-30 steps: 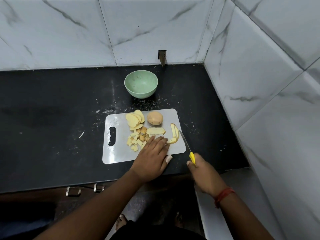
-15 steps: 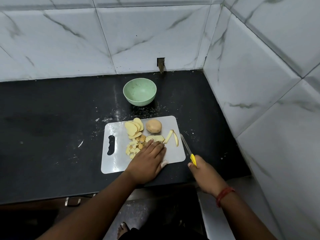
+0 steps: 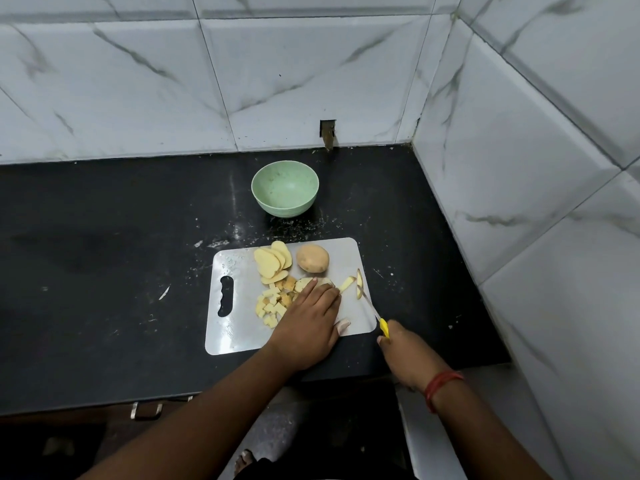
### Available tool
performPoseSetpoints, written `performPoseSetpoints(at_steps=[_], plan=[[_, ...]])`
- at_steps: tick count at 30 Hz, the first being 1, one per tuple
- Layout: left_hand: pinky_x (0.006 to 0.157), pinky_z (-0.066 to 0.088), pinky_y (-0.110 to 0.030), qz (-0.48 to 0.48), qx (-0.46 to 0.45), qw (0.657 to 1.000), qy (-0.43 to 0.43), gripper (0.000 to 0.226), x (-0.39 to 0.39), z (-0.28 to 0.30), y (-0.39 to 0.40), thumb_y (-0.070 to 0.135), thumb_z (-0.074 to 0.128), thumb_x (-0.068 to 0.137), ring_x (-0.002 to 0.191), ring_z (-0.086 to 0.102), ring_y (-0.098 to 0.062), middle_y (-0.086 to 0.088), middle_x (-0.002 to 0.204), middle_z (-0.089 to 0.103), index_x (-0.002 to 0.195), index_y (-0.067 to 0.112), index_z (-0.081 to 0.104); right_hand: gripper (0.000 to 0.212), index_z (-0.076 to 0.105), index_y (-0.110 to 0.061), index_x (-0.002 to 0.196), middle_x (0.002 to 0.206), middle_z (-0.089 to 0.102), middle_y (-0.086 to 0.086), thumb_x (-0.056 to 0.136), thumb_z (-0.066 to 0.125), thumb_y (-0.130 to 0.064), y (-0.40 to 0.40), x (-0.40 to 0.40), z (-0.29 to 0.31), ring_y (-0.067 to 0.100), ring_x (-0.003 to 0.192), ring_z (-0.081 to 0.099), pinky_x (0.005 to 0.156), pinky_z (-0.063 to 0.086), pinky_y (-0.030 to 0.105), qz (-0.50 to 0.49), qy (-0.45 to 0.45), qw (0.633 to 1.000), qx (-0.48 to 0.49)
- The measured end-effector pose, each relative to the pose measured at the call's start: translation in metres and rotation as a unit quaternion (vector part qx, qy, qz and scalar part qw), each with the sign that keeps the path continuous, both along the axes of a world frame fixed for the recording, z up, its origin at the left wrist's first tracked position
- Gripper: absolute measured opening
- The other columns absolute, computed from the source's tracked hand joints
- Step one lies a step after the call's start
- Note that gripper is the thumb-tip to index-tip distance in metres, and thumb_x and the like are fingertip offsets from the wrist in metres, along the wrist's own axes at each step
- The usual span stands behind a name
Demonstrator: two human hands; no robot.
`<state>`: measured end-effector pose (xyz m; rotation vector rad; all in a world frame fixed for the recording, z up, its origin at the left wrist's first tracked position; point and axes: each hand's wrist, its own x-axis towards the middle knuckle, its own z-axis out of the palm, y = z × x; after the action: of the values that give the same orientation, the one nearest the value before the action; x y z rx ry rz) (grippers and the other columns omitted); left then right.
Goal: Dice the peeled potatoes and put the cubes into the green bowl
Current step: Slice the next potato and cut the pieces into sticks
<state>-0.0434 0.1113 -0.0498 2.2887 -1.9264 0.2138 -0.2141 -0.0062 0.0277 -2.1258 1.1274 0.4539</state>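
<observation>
A white cutting board [image 3: 239, 334] lies on the black counter. On it are a whole potato [image 3: 312, 258], a stack of potato slices [image 3: 272, 260], a heap of cubes [image 3: 272, 306] and two thin strips [image 3: 353, 282]. My left hand [image 3: 310, 318] lies flat on the board, fingers straight, pressing a slice by the cubes. My right hand [image 3: 403, 351] grips a yellow-handled knife [image 3: 372, 308], its blade tip near the strips. The green bowl [image 3: 284, 192] stands empty behind the board.
Marble-tiled walls close the counter at the back and on the right, meeting in a corner [image 3: 414, 140]. Crumbs and white specks dot the counter [image 3: 104, 254] near the bowl. The counter's front edge runs just below the board.
My left hand has slid a little up the board toward the slice. The strips at the right have shifted. The camera has tilted, so everything sits lower in view.
</observation>
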Motion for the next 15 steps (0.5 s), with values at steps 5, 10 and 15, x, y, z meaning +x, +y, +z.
performPoseSetpoints(at_steps=[5, 10, 15], plan=[[0.126, 0.022, -0.044, -0.017, -0.001, 0.999, 0.042, 0.059, 0.003, -0.008, 0.016, 0.047, 0.033, 0.108, 0.14, 0.045, -0.026, -0.007, 0.149, 0.051, 0.145, 0.006, 0.054, 0.013, 0.041, -0.016, 0.097, 0.078, 0.049, -0.001, 0.103, 0.04, -0.027, -0.004, 0.008, -0.001, 0.013, 0.069, 0.049, 0.058, 0.036, 0.029, -0.009, -0.007, 1.0, 0.0], [0.127, 0.021, -0.04, -0.042, -0.028, 0.998, 0.043, 0.055, 0.008, -0.012, 0.025, 0.041, 0.035, 0.109, 0.139, 0.045, -0.026, -0.009, 0.151, 0.05, 0.145, 0.003, 0.054, 0.013, 0.04, -0.015, 0.096, 0.077, 0.048, -0.001, 0.104, 0.038, -0.025, -0.001, 0.01, 0.001, 0.012, 0.065, 0.047, 0.052, 0.031, 0.025, 0.005, -0.037, 0.999, -0.015], [0.126, 0.024, -0.044, -0.03, -0.044, 0.998, 0.039, 0.054, 0.007, -0.014, 0.032, 0.041, 0.037, 0.109, 0.137, 0.046, -0.029, -0.011, 0.147, 0.053, 0.144, 0.004, 0.055, 0.013, 0.036, -0.014, 0.096, 0.081, 0.05, 0.004, 0.104, 0.039, -0.024, 0.008, 0.013, -0.007, 0.021, 0.072, 0.051, 0.066, 0.037, 0.028, 0.041, -0.009, 0.999, -0.021]])
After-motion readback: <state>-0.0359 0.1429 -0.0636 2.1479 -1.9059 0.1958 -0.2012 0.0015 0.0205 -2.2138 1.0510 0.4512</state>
